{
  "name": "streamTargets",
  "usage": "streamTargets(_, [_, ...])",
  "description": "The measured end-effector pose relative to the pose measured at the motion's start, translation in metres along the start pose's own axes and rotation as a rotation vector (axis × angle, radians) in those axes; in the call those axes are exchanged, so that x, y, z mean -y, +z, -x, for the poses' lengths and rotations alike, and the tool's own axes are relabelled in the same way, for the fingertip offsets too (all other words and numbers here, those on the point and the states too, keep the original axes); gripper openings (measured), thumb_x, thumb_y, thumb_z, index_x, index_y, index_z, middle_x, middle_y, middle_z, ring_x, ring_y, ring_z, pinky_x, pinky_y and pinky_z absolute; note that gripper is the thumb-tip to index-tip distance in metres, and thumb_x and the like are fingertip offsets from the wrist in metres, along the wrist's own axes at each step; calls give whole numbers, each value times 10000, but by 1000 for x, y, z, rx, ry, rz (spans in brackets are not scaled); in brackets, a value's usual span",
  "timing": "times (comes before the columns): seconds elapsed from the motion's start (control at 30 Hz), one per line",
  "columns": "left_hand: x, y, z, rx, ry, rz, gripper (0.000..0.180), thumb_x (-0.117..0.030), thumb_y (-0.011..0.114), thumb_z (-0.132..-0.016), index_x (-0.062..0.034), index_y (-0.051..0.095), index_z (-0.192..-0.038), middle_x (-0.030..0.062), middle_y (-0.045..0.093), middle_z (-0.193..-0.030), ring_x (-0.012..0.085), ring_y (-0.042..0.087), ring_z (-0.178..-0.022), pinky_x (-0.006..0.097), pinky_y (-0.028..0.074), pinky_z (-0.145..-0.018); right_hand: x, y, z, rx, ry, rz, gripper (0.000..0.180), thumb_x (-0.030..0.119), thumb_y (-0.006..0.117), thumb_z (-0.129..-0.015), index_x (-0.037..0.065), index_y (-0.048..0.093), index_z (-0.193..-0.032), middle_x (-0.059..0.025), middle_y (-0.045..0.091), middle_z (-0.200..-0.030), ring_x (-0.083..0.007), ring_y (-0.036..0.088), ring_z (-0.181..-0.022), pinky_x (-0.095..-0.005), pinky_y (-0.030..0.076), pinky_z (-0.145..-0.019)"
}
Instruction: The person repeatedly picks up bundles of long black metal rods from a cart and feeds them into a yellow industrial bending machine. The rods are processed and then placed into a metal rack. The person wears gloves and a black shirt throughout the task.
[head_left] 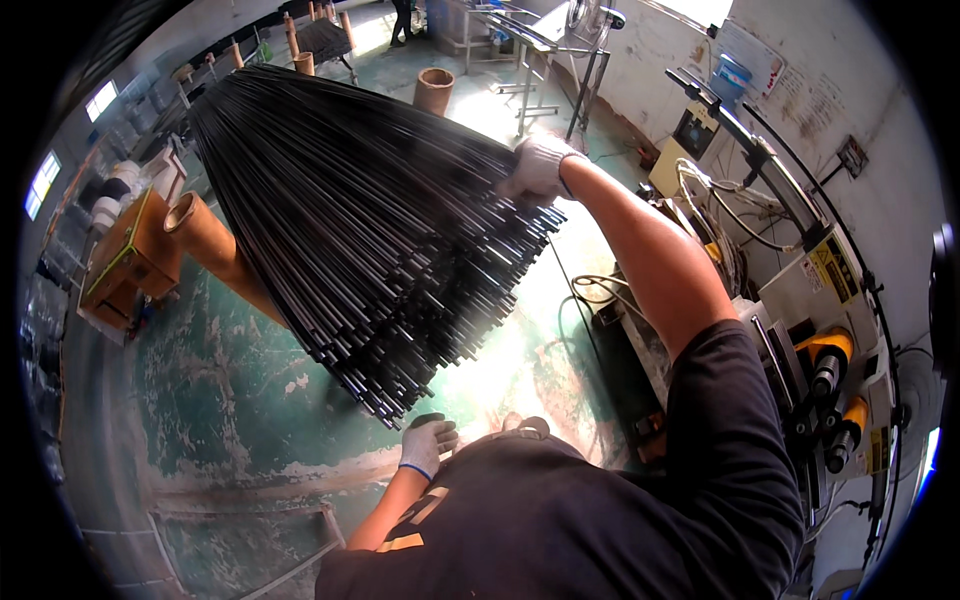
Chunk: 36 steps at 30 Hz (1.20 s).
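We see the long black rods (pixel 365 225) gathered in one thick bundle, reaching from 10 o'clock to the centre, their near ends uneven. At 1 o'clock our gloved right hand (pixel 541 168) touches the bundle's edge near those ends; its fingers are partly hidden, so we cannot tell whether they grip. Our gloved left hand (pixel 428 442), at 7 o'clock, sits apart from the rods, fingers loosely bent around nothing visible. We judge the gathering done but the ends not yet even; how much handling is left we cannot tell.
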<state>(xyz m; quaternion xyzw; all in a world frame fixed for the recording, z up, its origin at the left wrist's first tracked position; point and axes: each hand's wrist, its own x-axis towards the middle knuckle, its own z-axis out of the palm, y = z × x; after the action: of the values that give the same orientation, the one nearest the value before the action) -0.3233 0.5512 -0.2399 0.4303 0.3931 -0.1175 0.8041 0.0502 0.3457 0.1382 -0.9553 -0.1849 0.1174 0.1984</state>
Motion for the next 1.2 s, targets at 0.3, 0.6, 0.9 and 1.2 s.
streamTargets(0.3, [-1, 12, 8, -6, 6, -6, 255, -38, 661, -967, 5, 632, -1216, 208, 762, -1011, 291, 743, -762, 398, 630, -677, 4, -1, -3, 90, -73, -270, 337, 259, 848, -926, -51, 737, -853, -101, 695, -670, -218, 728, -595, -348, 625, -550])
streamTargets(0.6, [-5, 21, 8, -2, 9, -6, 247, -25, 656, -961, -14, 635, -1207, 212, 766, -1014, 298, 749, -755, 399, 640, -679, -2, 14, 16, 445, -33, -1016, 293, 186, 646, -1086, -99, 711, -1102, -179, 760, -924, -271, 781, -792, -383, 683, -715])
streamTargets(0.9, [-3, 26, 1, 69, 3, -50, 249, -39, 661, -989, 10, 622, -1230, 211, 755, -1012, 304, 751, -794, 426, 650, -718, 11, 28, 18, 297, -2, -652, 462, 420, 624, -1116, 36, 715, -875, -51, 662, -666, -139, 587, -504, -326, 468, -476])
streamTargets(1.2, [-17, 63, 29, 436, -22, -205, 305, -86, 734, -996, 12, 652, -1273, 148, 765, -1084, 237, 749, -939, 353, 628, -819, -21, 40, 211, 187, 12, -143, 310, 305, 723, -1013, -1, 674, -994, -82, 617, -704, -220, 605, -646, -401, 524, -675])
